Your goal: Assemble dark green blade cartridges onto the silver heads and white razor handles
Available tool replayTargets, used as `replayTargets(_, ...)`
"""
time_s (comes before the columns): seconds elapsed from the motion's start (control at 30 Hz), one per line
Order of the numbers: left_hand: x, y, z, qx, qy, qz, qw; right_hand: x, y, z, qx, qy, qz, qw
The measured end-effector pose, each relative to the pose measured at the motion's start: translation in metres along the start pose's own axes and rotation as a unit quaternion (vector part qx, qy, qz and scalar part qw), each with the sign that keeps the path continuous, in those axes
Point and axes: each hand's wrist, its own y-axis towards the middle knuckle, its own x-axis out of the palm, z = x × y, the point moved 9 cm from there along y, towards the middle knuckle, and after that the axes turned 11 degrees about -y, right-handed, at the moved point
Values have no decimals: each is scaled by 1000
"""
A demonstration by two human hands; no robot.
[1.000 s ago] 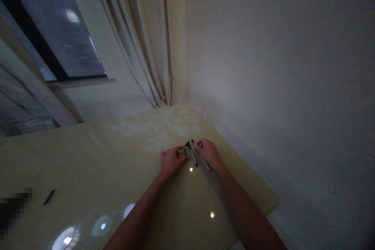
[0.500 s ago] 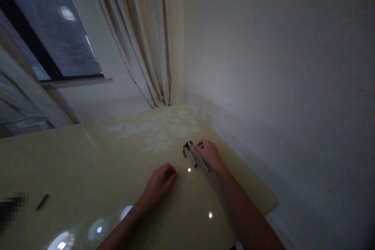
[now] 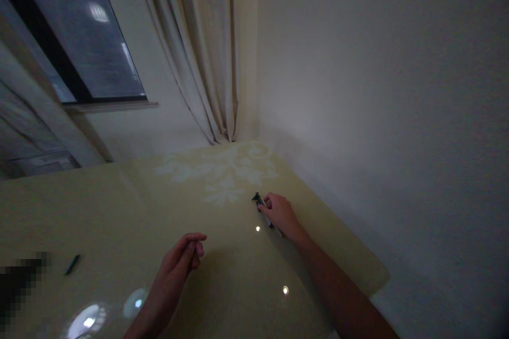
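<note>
My right hand point(image 3: 280, 215) is closed over a small group of thin items on the table's right part. Among them is a razor point(image 3: 256, 197) with a black T-shaped head, its head showing past my fingertips and its handle partly under them. A slim pale stick point(image 3: 279, 232) shows below the hand, mostly hidden. My left hand point(image 3: 181, 257) hovers over the table to the left of these, index finger stretched out and the other fingers loosely curled. Nothing shows in it.
The glossy yellowish table point(image 3: 222, 286) has a white flower pattern near its far corner. A short dark green stick point(image 3: 72, 265) lies at the left. A wall point(image 3: 377, 116) runs along the right; curtains point(image 3: 207, 63) and a window point(image 3: 107, 32) stand behind.
My left hand has moved left, and its index finger has straightened. My right hand has shifted from the pale stick onto the razor, gathering the items close. The view has turned slightly left.
</note>
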Motion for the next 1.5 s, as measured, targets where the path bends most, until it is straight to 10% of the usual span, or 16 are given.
replayTargets(0.3,-29,8,13,19,89,58,994,35,-13,-109,-130,6,-59,990)
replayTargets(0.63,-49,10,18,-5,388,79,918,78,-25,-223,-210,52,-101,971)
replayTargets(0.77,-48,10,18,-20,450,59,891,76,-25,-210,-195,95,-113,970)
replayTargets(1.07,-37,15,15,-48,529,63,845,63,-31,-101,-145,218,-139,955)
replayTargets(1.3,-45,16,28,-34,536,110,836,62,-40,-92,-135,322,-152,925)
replayTargets(1.5,43,-4,44,104,382,5,918,31,-56,-110,-171,451,-151,863)
